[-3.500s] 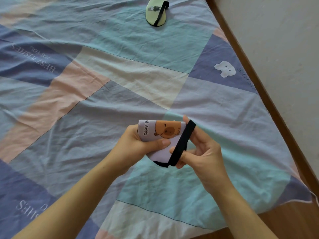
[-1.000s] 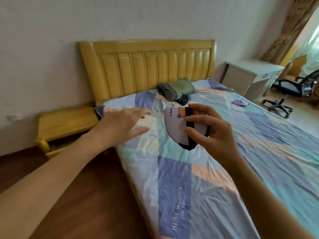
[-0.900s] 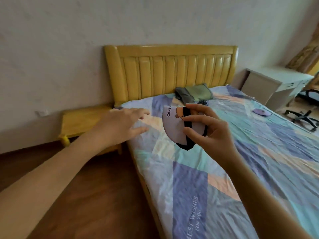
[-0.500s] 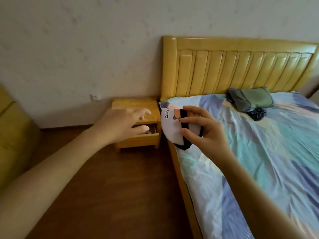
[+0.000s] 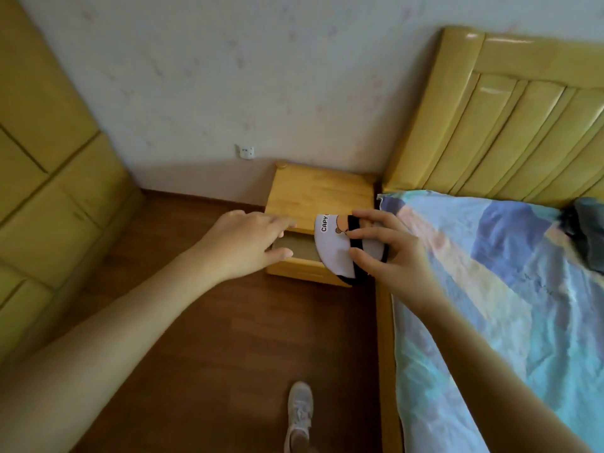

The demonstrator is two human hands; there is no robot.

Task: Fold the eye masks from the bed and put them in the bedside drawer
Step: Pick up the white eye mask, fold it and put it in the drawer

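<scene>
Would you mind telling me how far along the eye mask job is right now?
Done: the eye mask is folded, its black strap wrapped around it, and the bedside drawer is open. In hand: the right hand holds the mask above the drawer, while the left hand reaches for the drawer. Left: dropping it in. Any other masks are out of view.

Yellow padded headboard against the wall, white wall socket (low down), yellow wardrobe, grey shoe on brown wooden floor

Right hand gripping folded eye mask — left hand spread above open drawer
</scene>
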